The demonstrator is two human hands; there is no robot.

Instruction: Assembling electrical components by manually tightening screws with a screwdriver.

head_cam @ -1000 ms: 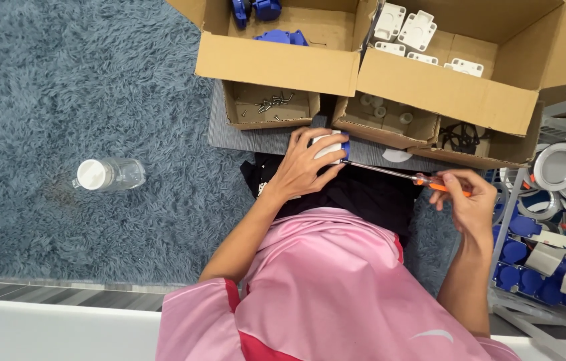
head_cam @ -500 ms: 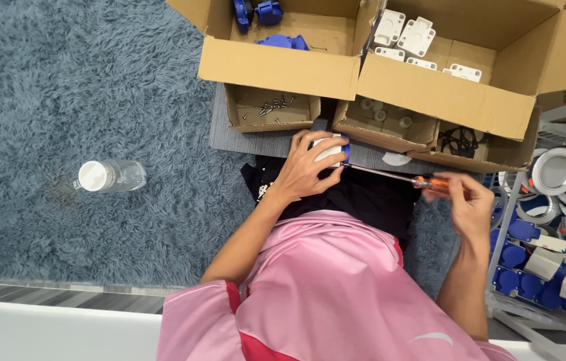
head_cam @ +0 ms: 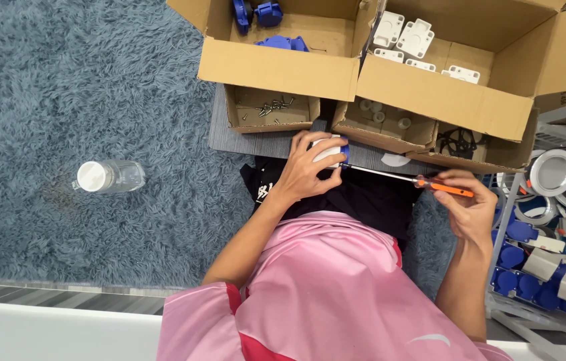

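The left hand (head_cam: 306, 175) grasps a small white-and-blue plastic part (head_cam: 332, 151) just near the brown cardboard boxes' (head_cam: 276, 70) near edge. The right hand (head_cam: 465, 208) grips an orange-handled screwdriver (head_cam: 406, 178), tip touching the part. Open blue shaggy carpet (head_cam: 49, 80) lies left.

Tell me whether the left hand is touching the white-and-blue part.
Touching. The head view shows the left hand wrapped over the white-and-blue part, fingers pressed on its top and sides, no gap visible.

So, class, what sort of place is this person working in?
Probably a small assembly workspace set up on a carpeted floor: cardboard boxes of plastic parts, loose screws, and a screwdriver in the right hand.
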